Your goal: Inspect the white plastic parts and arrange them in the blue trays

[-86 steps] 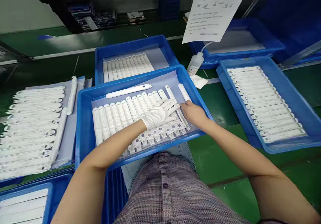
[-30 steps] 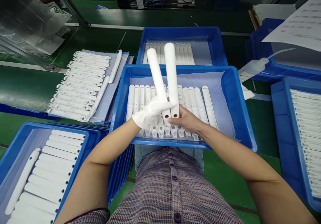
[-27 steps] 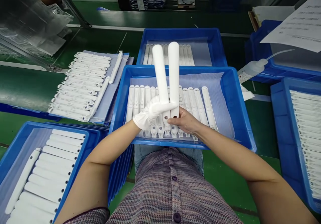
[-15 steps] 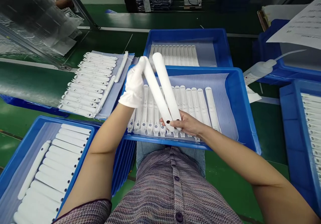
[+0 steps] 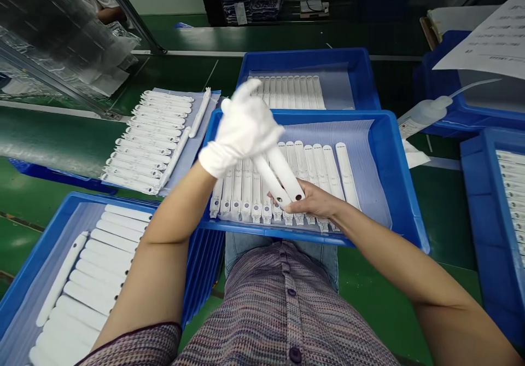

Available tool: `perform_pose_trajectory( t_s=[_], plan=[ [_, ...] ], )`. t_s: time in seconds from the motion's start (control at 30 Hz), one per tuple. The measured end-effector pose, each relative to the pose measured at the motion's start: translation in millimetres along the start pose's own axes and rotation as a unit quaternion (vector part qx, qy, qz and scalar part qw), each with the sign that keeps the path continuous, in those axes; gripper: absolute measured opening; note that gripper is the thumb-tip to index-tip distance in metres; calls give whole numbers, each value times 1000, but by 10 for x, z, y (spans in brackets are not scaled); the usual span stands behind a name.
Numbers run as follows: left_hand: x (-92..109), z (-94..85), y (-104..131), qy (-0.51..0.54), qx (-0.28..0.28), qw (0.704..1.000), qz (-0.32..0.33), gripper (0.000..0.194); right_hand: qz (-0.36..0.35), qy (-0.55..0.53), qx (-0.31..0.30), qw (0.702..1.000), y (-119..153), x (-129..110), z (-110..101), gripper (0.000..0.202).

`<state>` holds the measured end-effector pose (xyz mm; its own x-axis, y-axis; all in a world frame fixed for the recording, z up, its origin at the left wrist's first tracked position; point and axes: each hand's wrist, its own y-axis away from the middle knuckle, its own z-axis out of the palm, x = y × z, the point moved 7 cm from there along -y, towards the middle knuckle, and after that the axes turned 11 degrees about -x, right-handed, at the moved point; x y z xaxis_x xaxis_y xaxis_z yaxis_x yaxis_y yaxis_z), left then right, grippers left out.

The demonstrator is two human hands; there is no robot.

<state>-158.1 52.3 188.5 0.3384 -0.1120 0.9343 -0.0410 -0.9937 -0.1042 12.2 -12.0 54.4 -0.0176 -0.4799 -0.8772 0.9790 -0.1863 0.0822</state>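
Observation:
My right hand point(image 5: 314, 199), bare, is closed on the near ends of two long white plastic bars point(image 5: 279, 177), each with a dark round hole at that end. The bars lean away from me, side by side, over a blue tray point(image 5: 379, 174). My left hand point(image 5: 248, 120), in a white glove, lies over their upper part and hides the far ends. Motion smears its fingers, so their grip is unclear. Beneath, several similar white bars point(image 5: 346, 172) lie in a row on a translucent sheet in the tray.
Behind stands another blue tray point(image 5: 307, 57) with white bars. At left, several white pieces point(image 5: 143, 141) lie on sheets; below them is a blue bin point(image 5: 74, 197) of white bars. A squeeze bottle point(image 5: 426, 115) and a further bin point(image 5: 476, 191) stand at right. A person's arm point(image 5: 111, 15) shows top left.
My gloved left hand has moved right and slightly down from the far end of one bar, now covering the upper part of both. My right hand keeps its hold, with the bars tilted slightly more.

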Motion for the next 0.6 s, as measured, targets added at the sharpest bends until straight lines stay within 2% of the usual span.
perform_pose_trajectory(
  t_s=[0.03,0.1,0.17,0.2,0.27,0.37,0.43,0.5,0.6],
  plan=[
    [84,-190,-56,-68,18,997,18,34,-3,6,-19,1000,1,-28,25,55],
    [164,-432,-125,-111,20,993,27,35,-2,19,-37,999,4,-45,42,55],
    [149,-554,-119,7,60,998,34,36,-1,17,-27,999,3,-25,17,58],
    [125,-537,-99,96,77,991,47,33,-2,10,-16,1000,0,-11,-3,60],
    [74,-339,-42,263,73,959,77,30,-8,-7,6,1000,-10,13,-37,63],
    [-5,202,109,411,1,910,58,34,-21,-17,31,999,-22,16,-66,62],
    [-58,540,269,435,-45,899,20,39,-29,-7,57,998,-8,-1,-98,61],
    [-111,801,428,421,-94,902,-23,48,-32,13,85,996,17,-20,-138,59],
    [-191,953,564,384,-114,915,-52,47,-24,68,129,989,51,-43,-201,59]
  ],
)
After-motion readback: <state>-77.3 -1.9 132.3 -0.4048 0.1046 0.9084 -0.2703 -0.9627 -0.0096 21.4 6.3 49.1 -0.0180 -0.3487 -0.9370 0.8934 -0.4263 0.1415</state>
